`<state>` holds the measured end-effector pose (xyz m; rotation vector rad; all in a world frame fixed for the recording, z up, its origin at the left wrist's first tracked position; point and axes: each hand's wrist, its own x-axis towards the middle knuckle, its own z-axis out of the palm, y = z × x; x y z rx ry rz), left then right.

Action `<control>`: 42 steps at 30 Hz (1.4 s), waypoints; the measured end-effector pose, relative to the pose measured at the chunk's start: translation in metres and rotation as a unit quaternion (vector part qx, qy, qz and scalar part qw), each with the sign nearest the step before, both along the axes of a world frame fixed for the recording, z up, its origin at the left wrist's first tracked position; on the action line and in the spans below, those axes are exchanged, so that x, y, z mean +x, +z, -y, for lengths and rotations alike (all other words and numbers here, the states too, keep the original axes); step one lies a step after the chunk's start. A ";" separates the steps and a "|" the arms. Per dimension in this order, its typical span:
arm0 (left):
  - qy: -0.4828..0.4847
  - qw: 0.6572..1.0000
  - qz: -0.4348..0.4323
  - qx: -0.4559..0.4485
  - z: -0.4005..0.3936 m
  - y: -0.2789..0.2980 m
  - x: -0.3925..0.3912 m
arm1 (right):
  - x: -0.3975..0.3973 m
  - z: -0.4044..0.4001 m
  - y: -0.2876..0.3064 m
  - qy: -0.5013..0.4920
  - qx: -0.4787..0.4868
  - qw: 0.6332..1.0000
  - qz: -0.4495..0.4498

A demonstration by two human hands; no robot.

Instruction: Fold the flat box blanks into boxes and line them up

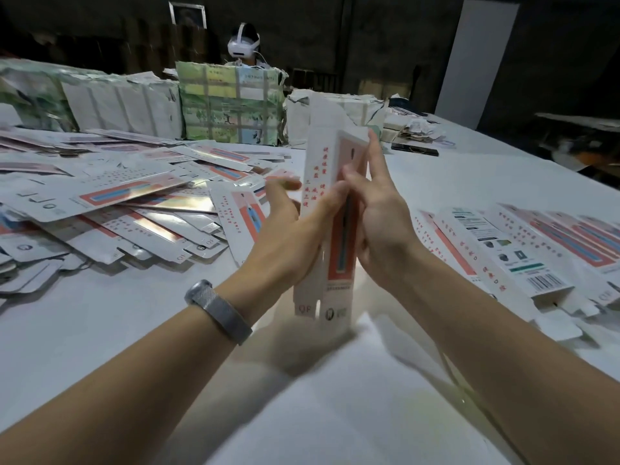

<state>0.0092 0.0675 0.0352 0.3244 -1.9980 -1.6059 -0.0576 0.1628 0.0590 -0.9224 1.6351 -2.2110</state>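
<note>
Blank upright over table, squeezed between both hands: left hand and right hand press with straight fingers. Step looks like popping sleeve open; next, tuck end flaps, then add to row on right.

Dim room, motion-blurred fingers, wide-angle bending at edges.

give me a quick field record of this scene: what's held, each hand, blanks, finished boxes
held item: tall white and red cardboard box blank, upright, partly opened
left hand: fingers straight, pressing the blank's left side
right hand: fingers straight, against its right side
flat blanks: loose pile of white and red flat blanks on the left
folded boxes: row of white folded boxes lying on the right
surface: white table
</note>
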 end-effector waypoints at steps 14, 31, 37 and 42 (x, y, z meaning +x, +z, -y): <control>-0.106 0.977 -0.170 -0.074 0.008 0.005 0.002 | 0.001 0.002 -0.005 0.053 0.009 0.998 -0.035; -0.221 0.967 -0.109 0.063 0.010 0.001 0.001 | -0.006 -0.008 0.000 -0.019 -0.003 0.998 -0.055; -0.206 0.971 -0.116 0.043 0.006 0.001 -0.001 | -0.010 -0.010 0.004 -0.020 -0.047 0.998 -0.025; -0.188 0.978 -0.088 0.003 0.005 -0.003 -0.002 | -0.013 -0.011 0.008 -0.004 -0.075 0.997 0.007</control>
